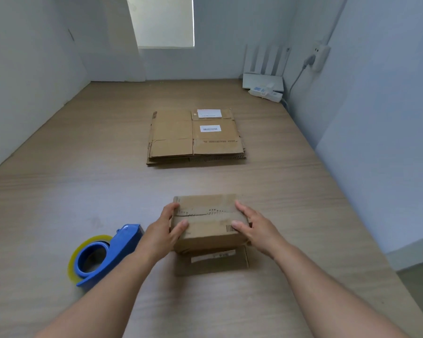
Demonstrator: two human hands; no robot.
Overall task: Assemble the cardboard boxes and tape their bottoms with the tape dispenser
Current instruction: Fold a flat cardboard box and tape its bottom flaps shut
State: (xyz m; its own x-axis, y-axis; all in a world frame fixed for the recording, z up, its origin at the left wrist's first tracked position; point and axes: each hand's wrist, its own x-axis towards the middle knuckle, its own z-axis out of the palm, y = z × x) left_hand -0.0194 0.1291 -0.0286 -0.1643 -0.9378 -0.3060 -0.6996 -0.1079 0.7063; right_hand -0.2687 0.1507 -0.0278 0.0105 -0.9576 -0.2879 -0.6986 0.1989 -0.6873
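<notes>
Item one, wooden table [83, 191]: the work surface, bearing everything below. Item two, stack of flattened cardboard boxes [174, 132]: lies at mid-table, well apart from my hands, white labels on its top sheet; these are not yet assembled. Item three, cardboard box [205, 225]: folded up and standing on the table directly before me, closed flaps uppermost, their seam running left to right across the top; I cannot tell whether fresh tape covers that seam. Item four, blue tape dispenser [103, 254]: loaded with a roll of clear tape, lying on the table just beside my left forearm, untouched. Item five, left hand [164, 230]: grips the box's left edge, thumb on the top face, fingers round the side. Item six, right hand [257, 228]: grips the right edge likewise, so the box is clasped between both. Item seven, white router [261, 81] and power strip [266, 93]: far right corner, idle. Step in hand, by my reckoning: holding the bottom flaps shut on the first box. Next move calls for one hand to keep the flaps pressed flat while the other fetches the dispenser and draws tape along the seam.
</notes>
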